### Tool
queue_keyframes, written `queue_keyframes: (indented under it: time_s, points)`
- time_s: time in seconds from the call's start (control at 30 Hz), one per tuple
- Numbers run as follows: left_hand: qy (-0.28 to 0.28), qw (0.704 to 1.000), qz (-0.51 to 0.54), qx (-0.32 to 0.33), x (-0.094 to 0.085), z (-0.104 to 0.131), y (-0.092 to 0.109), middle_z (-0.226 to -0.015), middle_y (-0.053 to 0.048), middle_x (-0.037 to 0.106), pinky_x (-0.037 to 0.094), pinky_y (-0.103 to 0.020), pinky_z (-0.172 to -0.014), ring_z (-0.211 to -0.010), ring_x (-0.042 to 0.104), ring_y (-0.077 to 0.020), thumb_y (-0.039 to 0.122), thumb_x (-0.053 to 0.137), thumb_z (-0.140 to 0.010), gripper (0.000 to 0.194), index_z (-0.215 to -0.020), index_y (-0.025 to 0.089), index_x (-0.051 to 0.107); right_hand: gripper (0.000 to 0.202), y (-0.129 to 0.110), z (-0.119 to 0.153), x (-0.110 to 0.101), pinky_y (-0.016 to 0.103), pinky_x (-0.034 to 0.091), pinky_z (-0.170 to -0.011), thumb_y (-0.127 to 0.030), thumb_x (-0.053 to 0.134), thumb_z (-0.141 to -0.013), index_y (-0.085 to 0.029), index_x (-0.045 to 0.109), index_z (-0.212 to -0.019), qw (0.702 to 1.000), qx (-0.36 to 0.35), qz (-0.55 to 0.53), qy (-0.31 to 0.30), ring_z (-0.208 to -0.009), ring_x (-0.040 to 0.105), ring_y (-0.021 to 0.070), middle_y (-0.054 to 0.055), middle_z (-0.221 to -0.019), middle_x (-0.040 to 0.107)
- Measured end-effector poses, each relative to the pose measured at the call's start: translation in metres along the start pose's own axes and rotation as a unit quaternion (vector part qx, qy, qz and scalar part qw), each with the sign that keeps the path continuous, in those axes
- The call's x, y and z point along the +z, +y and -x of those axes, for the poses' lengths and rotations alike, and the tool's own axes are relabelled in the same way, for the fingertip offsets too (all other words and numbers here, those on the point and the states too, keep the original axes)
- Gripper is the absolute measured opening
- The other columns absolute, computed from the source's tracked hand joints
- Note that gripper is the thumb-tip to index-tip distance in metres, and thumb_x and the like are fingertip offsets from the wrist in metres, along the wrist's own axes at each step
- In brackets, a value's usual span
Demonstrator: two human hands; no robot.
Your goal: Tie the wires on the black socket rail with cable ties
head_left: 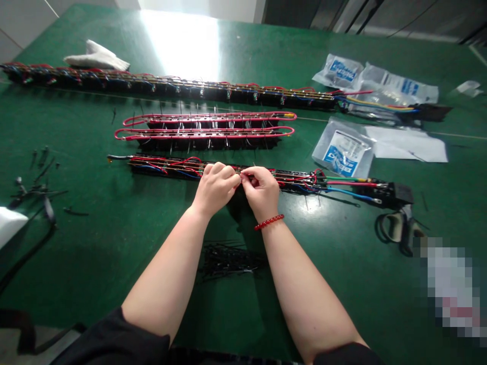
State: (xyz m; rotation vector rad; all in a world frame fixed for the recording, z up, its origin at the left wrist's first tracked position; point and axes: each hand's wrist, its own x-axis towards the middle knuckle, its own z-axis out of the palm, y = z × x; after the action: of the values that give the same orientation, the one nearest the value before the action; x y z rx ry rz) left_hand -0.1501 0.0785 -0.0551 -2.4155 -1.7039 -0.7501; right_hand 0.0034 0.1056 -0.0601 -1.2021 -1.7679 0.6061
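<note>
The wire strip point(173, 168) is lying across the middle of the frame on the green table point(95, 238), and both hands are meeting over its central part. The right hand point(263, 190) is pressing thumb and forefinger together at the tips; whether something thin is sitting between them is too small to tell. The left hand point(216, 187) is curling its fingers inward just beside, tips hidden, so it is unclear whether they are clamping anything. Main risk, judged: the hands are covering the wires there, so a hard pull could be pinching or shifting a wire unseen. Second: the blue wire point(353, 194), right of centre, is lying with its end loose; if the strip were twisting, that end could be catching. Third: the pile of black ties point(226, 261), lower centre, is lying between the forearms, where a low sweep could be scattering it. Minor: the scissors point(395, 228) are lying near the strip's right end; a sideways slide could be bumping them.
</note>
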Motion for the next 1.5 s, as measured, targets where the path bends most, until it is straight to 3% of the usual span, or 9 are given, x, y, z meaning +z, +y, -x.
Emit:
queue_keyframes:
  time_s: [0.17, 0.27, 0.4, 0.87, 1.0, 1.2, 1.4, 1.5]
  points:
    - [-0.051, 0.997, 0.023, 0.049, -0.0004, -0.0005, -0.0003, -0.074, -0.002, 0.067, 0.046, -0.032, -0.075, -0.078, 0.058, -0.0184, 0.009, 0.049, -0.089, 0.029, -0.079, 0.024, 0.072, 0.01, -0.0007, -0.0003, 0.0004, 0.028, 0.051, -0.065, -0.02, 0.06, -0.087, -0.022, 0.07, -0.086, 1.0, 0.013, -0.016, 0.016, -0.064, 0.057, 0.0124, 0.002, -0.087, 0.069]
    - [-0.085, 0.996, 0.002, 0.036, -0.0012, -0.0001, 0.0026, -0.072, -0.003, 0.066, 0.044, -0.031, -0.067, -0.073, 0.059, -0.0179, 0.006, 0.052, -0.081, 0.027, -0.07, 0.023, 0.071, 0.009, -0.0007, 0.0, 0.001, 0.028, 0.051, -0.065, -0.021, 0.061, -0.087, -0.022, 0.07, -0.085, 0.999, 0.019, -0.022, 0.012, -0.065, 0.058, 0.0127, 0.002, -0.087, 0.069]
    - [-0.108, 0.994, -0.02, 0.022, -0.0018, 0.0005, 0.0057, -0.074, -0.003, 0.067, 0.041, -0.029, -0.061, -0.069, 0.06, -0.0172, 0.007, 0.053, -0.079, 0.025, -0.076, 0.023, 0.072, 0.008, -0.0012, -0.0002, 0.001, 0.028, 0.052, -0.066, -0.021, 0.062, -0.086, -0.022, 0.07, -0.085, 1.0, 0.02, -0.013, 0.014, -0.066, 0.059, 0.0134, 0.002, -0.087, 0.07]
    - [-0.08, 0.996, -0.026, 0.009, 0.0002, 0.0024, 0.0041, -0.078, -0.002, 0.069, 0.033, -0.03, -0.055, -0.065, 0.061, -0.0168, 0.01, 0.051, -0.086, 0.027, -0.09, 0.024, 0.074, 0.01, -0.0028, 0.0002, -0.0005, 0.029, 0.052, -0.068, -0.028, 0.061, -0.089, -0.022, 0.069, -0.086, 0.999, 0.026, -0.012, 0.015, -0.071, 0.063, 0.0149, 0.003, -0.087, 0.07]
    - [-0.093, 0.996, -0.015, -0.002, 0.0002, 0.0033, 0.0026, -0.077, -0.002, 0.071, 0.031, -0.03, -0.054, -0.067, 0.064, -0.0177, 0.012, 0.054, -0.083, 0.023, -0.083, 0.023, 0.074, 0.011, -0.0012, -0.0006, -0.0009, 0.03, 0.052, -0.068, -0.027, 0.061, -0.089, -0.022, 0.07, -0.087, 1.0, 0.018, -0.017, 0.009, -0.069, 0.061, 0.0147, 0.003, -0.087, 0.07]
    - [-0.111, 0.994, -0.002, 0.001, -0.0005, 0.0044, -0.0012, -0.076, 0.0, 0.072, 0.028, -0.03, -0.053, -0.064, 0.063, -0.0164, 0.009, 0.053, -0.082, 0.029, -0.088, 0.025, 0.076, 0.01, -0.0032, -0.0014, -0.0013, 0.031, 0.055, -0.074, -0.023, 0.064, -0.086, -0.022, 0.07, -0.079, 0.999, -0.009, -0.029, 0.013, -0.087, 0.068, 0.0188, 0.004, -0.093, 0.074]
    - [-0.083, 0.997, -0.002, 0.001, 0.0016, 0.0032, -0.0007, -0.071, 0.0, 0.069, 0.026, -0.03, -0.053, -0.06, 0.06, -0.015, 0.01, 0.051, -0.086, 0.028, -0.08, 0.024, 0.075, 0.011, -0.0043, -0.0012, -0.0015, 0.035, 0.056, -0.084, -0.022, 0.063, -0.086, -0.022, 0.07, -0.077, 1.0, -0.011, -0.018, 0.022, -0.092, 0.07, 0.0203, 0.005, -0.095, 0.075]
    - [-0.071, 0.997, 0.032, -0.016, 0.0031, 0.0024, 0.0, -0.072, 0.0, 0.071, 0.028, -0.029, -0.053, -0.06, 0.059, -0.0139, 0.013, 0.055, -0.085, 0.024, -0.073, 0.022, 0.073, 0.011, -0.0038, -0.0015, -0.0021, 0.035, 0.056, -0.081, -0.023, 0.062, -0.088, -0.022, 0.07, -0.08, 0.999, -0.017, -0.015, 0.022, -0.088, 0.069, 0.0202, 0.005, -0.091, 0.074]
